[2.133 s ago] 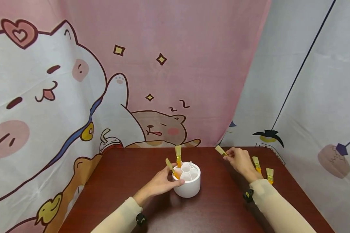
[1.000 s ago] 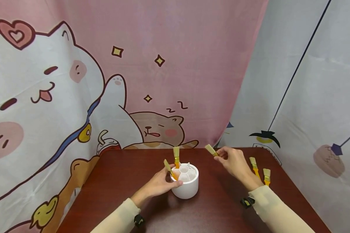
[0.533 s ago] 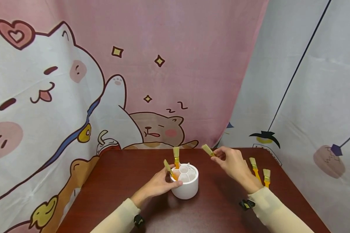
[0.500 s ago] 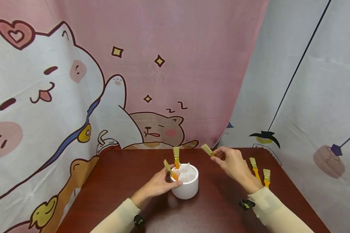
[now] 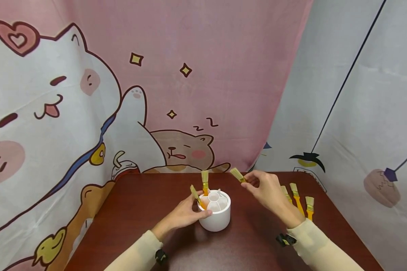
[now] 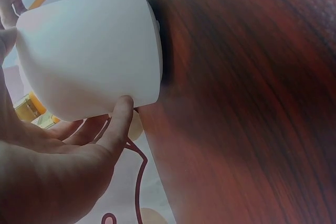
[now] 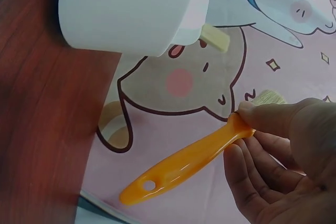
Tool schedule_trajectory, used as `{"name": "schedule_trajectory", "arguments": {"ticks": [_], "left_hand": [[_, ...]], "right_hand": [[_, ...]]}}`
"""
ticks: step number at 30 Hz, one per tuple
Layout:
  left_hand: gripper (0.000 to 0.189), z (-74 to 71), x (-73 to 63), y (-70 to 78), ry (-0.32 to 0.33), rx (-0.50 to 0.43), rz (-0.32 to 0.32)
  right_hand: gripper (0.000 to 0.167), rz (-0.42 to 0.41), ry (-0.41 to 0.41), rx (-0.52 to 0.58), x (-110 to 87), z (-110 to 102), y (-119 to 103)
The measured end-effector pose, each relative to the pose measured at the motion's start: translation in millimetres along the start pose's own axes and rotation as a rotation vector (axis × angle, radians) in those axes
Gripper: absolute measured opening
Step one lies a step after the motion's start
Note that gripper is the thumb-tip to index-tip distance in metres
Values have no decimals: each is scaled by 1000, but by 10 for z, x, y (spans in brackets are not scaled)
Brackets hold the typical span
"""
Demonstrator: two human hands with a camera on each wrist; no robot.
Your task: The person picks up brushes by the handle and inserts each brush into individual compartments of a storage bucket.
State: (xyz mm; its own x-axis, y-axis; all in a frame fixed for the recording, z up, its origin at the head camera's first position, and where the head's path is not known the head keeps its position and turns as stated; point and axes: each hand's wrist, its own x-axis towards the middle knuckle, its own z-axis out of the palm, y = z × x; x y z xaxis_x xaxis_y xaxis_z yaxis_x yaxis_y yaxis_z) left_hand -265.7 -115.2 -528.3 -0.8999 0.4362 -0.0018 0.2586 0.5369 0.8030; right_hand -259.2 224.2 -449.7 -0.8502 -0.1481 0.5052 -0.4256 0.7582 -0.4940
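A white round holder with divided compartments stands upright on the table. My left hand grips its left side, thumb in front and fingers around the far side; the left wrist view shows a fingertip against its smooth wall. Two paintbrushes lean in its left compartments, bristles up: one at the back, one tilted nearer my fingers. To the right, my right hand pinches another paintbrush near its ferrule, above the table. Its orange handle slants down in the right wrist view, apart from the holder.
Three more orange-handled paintbrushes lie beyond my right forearm: one partly hidden, one in the middle and one farthest right. The dark red table ends at a cartoon-printed curtain behind and at the sides.
My right hand has moved left with the paintbrush, bringing it closer to the holder. A third brush on the right has come into sight past the forearm. My left hand stays on the holder.
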Motion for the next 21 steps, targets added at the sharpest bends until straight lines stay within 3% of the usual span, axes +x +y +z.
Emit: {"name": "schedule_trajectory", "arguments": {"ticks": [21], "left_hand": [[97,2,-7,5,3,-8,-5]], "right_hand": [[18,-46,10,45,-18,-50,-255]]}}
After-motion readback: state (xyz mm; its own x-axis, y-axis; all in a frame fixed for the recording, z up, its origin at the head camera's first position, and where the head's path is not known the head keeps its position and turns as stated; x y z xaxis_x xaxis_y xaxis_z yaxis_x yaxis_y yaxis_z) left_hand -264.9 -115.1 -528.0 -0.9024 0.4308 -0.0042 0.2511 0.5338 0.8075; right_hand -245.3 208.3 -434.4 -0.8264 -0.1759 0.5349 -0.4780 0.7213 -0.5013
